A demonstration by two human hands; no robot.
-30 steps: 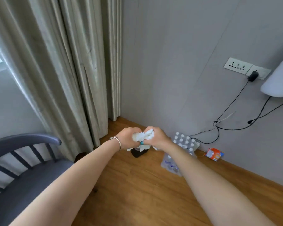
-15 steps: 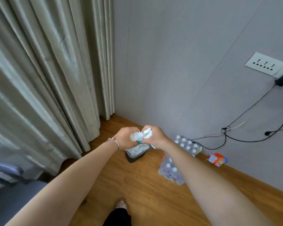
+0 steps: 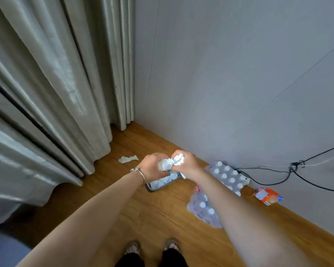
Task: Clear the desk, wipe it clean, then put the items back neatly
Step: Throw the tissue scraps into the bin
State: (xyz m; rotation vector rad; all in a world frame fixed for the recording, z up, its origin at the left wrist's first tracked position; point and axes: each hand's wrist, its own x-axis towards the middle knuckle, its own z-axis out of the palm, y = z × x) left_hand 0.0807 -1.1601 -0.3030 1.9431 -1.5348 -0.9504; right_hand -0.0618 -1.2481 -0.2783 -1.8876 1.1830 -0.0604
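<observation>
Crumpled white tissue (image 3: pixel 171 162) sits clenched between our two hands, the left hand (image 3: pixel 153 167) and right hand (image 3: pixel 188 164) both grasping it directly above a small bin (image 3: pixel 156 186) on the wooden floor (image 3: pixel 152 214). We note one tissue scrap (image 3: pixel 128 158) lying near the curtain (image 3: pixel 46 105), and packed water bottles (image 3: pixel 228 177) beside the bin.

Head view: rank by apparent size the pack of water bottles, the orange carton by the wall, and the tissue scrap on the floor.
1. pack of water bottles
2. orange carton
3. tissue scrap
The last two look close; ranking unsure.
</observation>
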